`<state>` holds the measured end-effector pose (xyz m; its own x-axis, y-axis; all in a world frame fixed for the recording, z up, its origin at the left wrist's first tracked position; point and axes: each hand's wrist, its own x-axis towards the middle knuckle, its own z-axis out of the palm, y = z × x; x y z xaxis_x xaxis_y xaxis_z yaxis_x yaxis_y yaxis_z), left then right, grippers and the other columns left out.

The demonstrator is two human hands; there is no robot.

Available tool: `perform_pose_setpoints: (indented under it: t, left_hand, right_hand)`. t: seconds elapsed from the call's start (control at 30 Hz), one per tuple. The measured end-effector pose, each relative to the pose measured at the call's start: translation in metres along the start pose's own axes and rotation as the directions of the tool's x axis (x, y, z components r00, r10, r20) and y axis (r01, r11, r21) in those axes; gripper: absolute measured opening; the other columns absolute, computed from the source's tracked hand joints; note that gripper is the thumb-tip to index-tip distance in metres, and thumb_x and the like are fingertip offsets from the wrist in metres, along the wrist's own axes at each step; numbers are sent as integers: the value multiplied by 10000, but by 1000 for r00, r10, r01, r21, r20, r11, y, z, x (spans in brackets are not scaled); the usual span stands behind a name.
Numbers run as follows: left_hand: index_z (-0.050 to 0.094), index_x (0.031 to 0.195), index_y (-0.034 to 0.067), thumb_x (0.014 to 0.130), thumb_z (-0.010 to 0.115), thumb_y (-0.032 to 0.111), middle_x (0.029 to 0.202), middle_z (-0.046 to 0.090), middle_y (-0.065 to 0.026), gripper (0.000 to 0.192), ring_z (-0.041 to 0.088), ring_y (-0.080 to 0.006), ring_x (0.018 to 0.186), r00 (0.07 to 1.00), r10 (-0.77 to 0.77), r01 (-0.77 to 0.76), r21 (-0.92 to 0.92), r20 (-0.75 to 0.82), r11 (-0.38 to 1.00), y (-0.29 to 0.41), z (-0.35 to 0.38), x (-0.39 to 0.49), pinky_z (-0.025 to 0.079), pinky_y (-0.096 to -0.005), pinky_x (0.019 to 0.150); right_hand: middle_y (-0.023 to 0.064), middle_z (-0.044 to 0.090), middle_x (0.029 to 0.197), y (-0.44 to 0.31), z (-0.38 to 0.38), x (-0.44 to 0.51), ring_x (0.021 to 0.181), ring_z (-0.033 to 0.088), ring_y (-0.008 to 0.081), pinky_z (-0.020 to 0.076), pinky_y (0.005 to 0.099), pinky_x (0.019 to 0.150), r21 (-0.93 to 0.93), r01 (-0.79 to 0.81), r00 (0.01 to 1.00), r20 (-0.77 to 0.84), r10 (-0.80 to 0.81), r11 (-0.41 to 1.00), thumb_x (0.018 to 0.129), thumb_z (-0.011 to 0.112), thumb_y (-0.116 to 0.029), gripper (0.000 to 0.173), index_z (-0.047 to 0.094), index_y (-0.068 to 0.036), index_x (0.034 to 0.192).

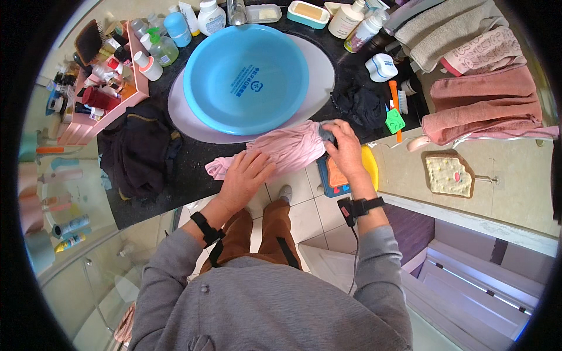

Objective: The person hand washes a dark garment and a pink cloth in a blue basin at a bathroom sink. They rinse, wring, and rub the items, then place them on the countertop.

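A pink garment (287, 147), wrinkled and bunched lengthwise, lies along the front of the counter before the basin. My left hand (246, 173) is laid over its left part, holding the fabric, with the palm side hidden. At the opposite end, my right hand (344, 142) grips the garment near a bunched grey part, thumb and fingers curved around it. Just beyond the cloth, a light blue plastic basin (219, 87) with blue printing inside sits on the white oval sink (322, 79).
Dark clothing (138, 151) lies left on the black counter (195, 180), and a black cloth (360, 105) right. A pink organizer (138, 74) holds several bottles. An orange-handled brush (394, 98) is near the right edge. Towels (487, 96) hang beyond it.
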<state>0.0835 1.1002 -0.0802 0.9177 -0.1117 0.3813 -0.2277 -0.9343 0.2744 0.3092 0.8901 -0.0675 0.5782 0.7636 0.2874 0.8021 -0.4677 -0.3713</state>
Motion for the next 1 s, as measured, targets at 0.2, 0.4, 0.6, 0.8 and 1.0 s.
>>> perform_pose_setpoints:
  t: [0.2,0.4,0.6,0.8,1.0]
  left_hand:
    - [624,1060,21,877,571,163,969,643,-118,238,603,-327,876,763,-646,487,-681,27,547,-12,-10,13,478,-397,812]
    - [615,1020,-15,895,559,254,877,627,-142,302,578,-291,831,631,-730,756,-420,262,503,-19,-32,35,451,-373,731]
    - [594,1129,40,805,638,194,1181,562,-167,361,507,-352,1140,888,-436,427,-96,-143,899,-8,-21,29,432,-450,923]
    - [555,1202,44,773,686,191,1280,511,-157,472,458,-358,1225,942,-333,326,-112,-47,939,-2,-6,11,375,-444,1032]
    - [498,1269,19,719,728,167,1331,485,-158,614,437,-347,1269,913,-408,400,-169,-10,901,-4,2,-1,353,-449,1063]
  right_hand:
    - [54,644,933,-2,-19,10,804,630,181,506,294,659,724,-595,747,339,572,349,797,674,-145,189,603,-72,957]
    - [23,628,737,19,-23,14,582,593,94,477,216,474,614,-778,529,524,667,134,860,675,-293,266,624,-64,985]
    - [132,679,878,17,2,18,819,656,263,509,382,738,279,-758,636,111,764,590,860,604,-491,480,654,-39,1012]
    - [119,656,902,-46,32,28,834,636,339,478,456,725,66,-549,820,-151,552,833,756,711,-446,377,652,-79,820]
    - [51,603,865,-106,68,27,833,560,273,421,438,771,-148,96,948,-287,-135,984,704,671,-208,123,609,-107,735]
